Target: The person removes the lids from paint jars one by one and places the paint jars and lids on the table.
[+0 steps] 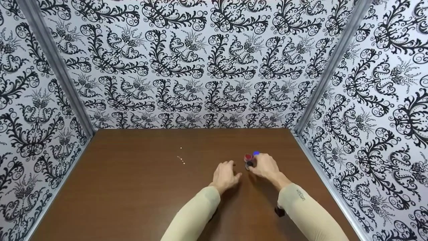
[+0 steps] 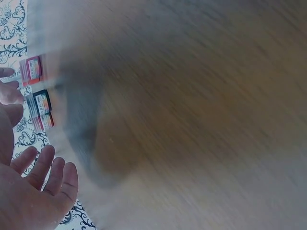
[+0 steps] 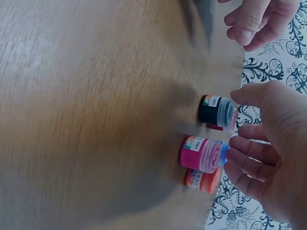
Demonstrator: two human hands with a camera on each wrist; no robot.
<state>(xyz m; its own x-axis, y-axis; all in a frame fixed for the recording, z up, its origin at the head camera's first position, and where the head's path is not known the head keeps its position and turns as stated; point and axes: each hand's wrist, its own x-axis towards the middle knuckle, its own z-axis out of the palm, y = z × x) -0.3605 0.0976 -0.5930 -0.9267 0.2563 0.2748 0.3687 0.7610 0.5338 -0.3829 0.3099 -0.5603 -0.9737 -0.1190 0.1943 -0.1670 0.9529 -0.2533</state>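
Note:
Several small paint jars stand grouped on the right half of the table. A black jar (image 3: 211,111) has a red jar (image 3: 229,123) just behind it. A magenta jar (image 3: 197,152) stands beside an orange one (image 3: 204,180), and a blue top (image 1: 256,153) shows close by. My right hand (image 1: 266,164) is at the group, thumb near the black jar and fingers by the magenta one and the blue top; whether they touch is unclear. To the left, my left hand (image 1: 224,175) hovers apart from the jars, fingers loosely bent, holding nothing.
The brown wooden table (image 1: 133,187) reaches back to a patterned wall (image 1: 187,67), with grey edge strips along its sides. Small bright spots (image 1: 181,160) lie left of centre. A dark block (image 1: 279,211) sits under the right wrist.

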